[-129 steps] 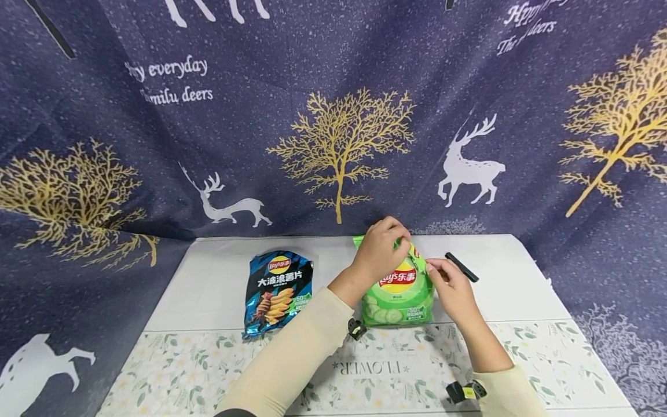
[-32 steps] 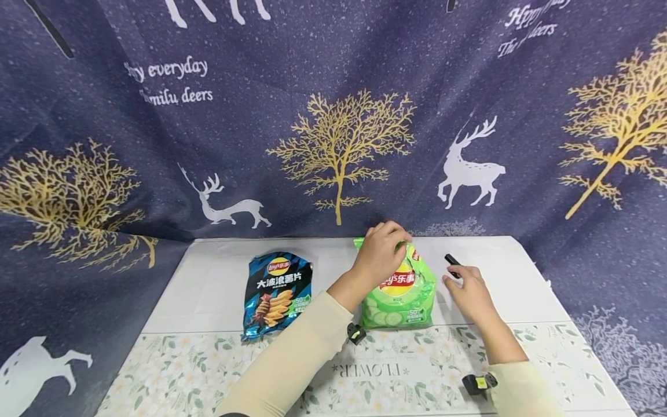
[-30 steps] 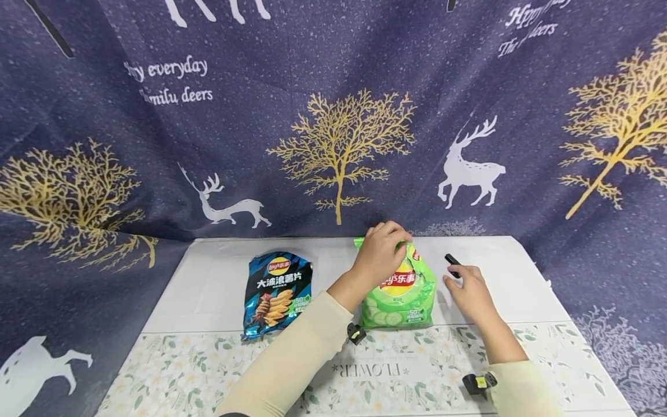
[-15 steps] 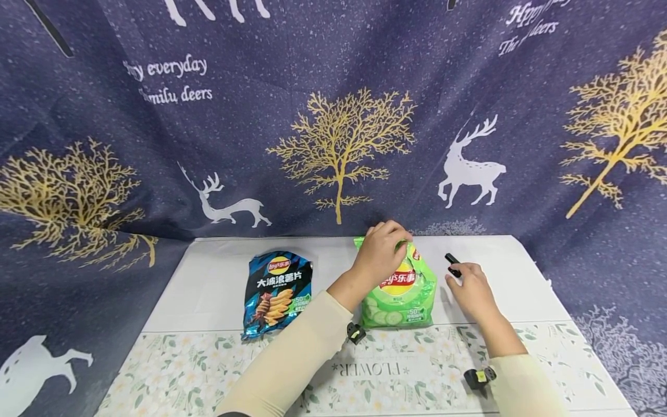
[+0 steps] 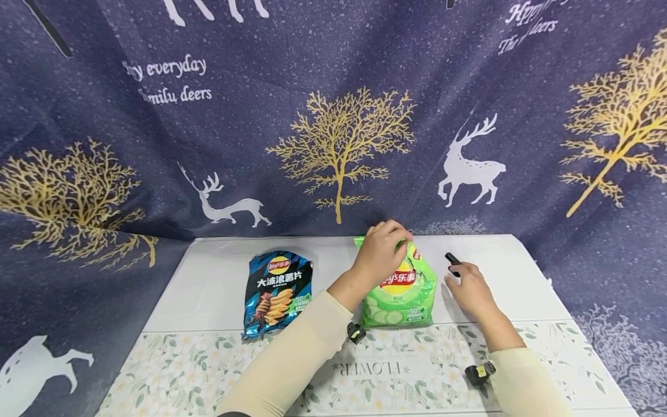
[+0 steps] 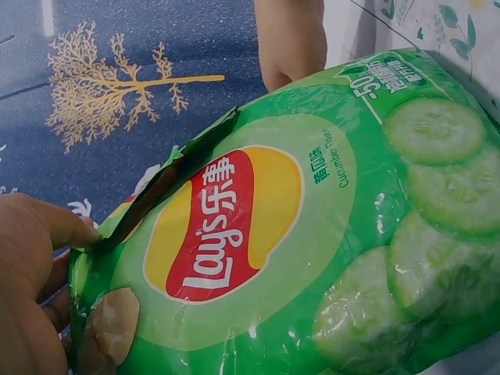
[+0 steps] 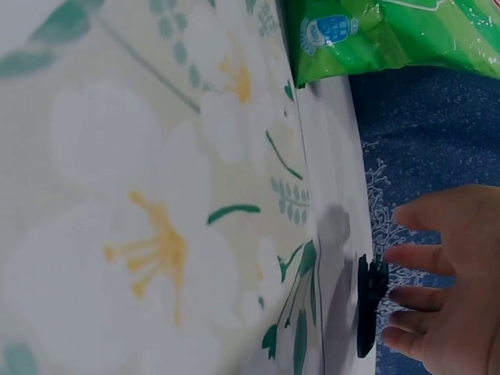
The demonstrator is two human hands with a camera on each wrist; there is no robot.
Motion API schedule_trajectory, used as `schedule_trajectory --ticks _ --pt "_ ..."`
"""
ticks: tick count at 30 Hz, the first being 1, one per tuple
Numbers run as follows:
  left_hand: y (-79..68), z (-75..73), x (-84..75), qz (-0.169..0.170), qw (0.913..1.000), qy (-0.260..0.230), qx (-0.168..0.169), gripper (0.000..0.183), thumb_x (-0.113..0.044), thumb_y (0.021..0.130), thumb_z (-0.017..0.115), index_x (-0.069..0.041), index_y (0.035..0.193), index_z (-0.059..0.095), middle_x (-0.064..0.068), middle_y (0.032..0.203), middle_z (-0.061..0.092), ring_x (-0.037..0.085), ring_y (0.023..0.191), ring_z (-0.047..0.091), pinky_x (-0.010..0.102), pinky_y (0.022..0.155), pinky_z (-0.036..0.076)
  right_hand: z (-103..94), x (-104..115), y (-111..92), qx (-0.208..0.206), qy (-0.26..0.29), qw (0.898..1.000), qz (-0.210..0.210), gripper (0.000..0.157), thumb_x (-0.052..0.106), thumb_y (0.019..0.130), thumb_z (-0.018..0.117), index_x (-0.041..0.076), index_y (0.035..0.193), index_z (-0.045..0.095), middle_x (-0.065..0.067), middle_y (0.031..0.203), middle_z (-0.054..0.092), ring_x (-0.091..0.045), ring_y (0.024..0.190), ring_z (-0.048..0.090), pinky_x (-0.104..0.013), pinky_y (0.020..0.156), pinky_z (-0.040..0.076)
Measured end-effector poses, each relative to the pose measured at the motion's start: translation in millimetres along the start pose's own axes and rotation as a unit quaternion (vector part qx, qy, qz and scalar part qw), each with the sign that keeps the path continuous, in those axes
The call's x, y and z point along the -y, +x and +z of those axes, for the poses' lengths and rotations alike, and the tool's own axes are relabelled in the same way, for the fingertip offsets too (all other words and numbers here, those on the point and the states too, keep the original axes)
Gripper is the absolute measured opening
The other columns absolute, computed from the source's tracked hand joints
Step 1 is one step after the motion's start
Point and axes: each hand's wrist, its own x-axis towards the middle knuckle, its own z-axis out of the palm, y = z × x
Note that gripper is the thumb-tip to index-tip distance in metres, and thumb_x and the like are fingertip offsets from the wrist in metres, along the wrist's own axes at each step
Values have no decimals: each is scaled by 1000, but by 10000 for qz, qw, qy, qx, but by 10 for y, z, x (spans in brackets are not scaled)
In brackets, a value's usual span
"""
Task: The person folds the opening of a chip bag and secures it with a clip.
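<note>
A green cucumber-flavour Lay's potato chip bag (image 5: 398, 301) stands near the back of the table, its top torn along one edge, as the left wrist view shows. My left hand (image 5: 383, 249) pinches the bag's upper corner between thumb and fingers. To the right of the bag, my right hand (image 5: 471, 289) reaches over a slim black bar, perhaps a bag clip (image 5: 452, 260). In the right wrist view the fingers (image 7: 414, 297) are spread and lie close to the black bar (image 7: 367, 312); whether they touch it I cannot tell.
A blue and black Lay's chip bag (image 5: 278, 292) lies flat on the left of the table. A floral mat (image 5: 198, 370) covers the table's front part. Behind the table hangs a dark blue cloth (image 5: 323, 75) with deer and trees.
My right hand has let go of the green chip bag's edge and moved right to the black bar. In the last second it shifts only slightly. The left hand stays on the bag.
</note>
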Motion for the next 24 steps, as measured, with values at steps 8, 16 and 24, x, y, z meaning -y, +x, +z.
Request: schedule_trajectory --ticks 8,16,24 --pt "-4 6 5 -6 10000 23 -10 17 -20 101 62 -21 113 74 -6 114 65 11 106 60 28 87 46 28 -32 28 140 -111 9998 29 50 24 103 50 -11 138 51 -40 152 29 -59 138 33 -68 114 30" --pt "5 2 1 31 10000 -25 -23 16 -19 101 62 -21 112 74 -5 114 65 12 106 60 29 87 47 61 -50 64 239 -411 9989 49 52 26 103 48 -11 141 49 -39 152 31 -59 138 35 -71 111 31" --pt "-1 -4 -6 24 10000 -10 -36 16 -20 101 63 -21 112 74 -5 114 65 12 106 60 29 86 47 68 -68 26 -62 -636 9975 -295 45 16 104 43 -11 139 52 -40 147 39 -60 132 42 -72 104 37"
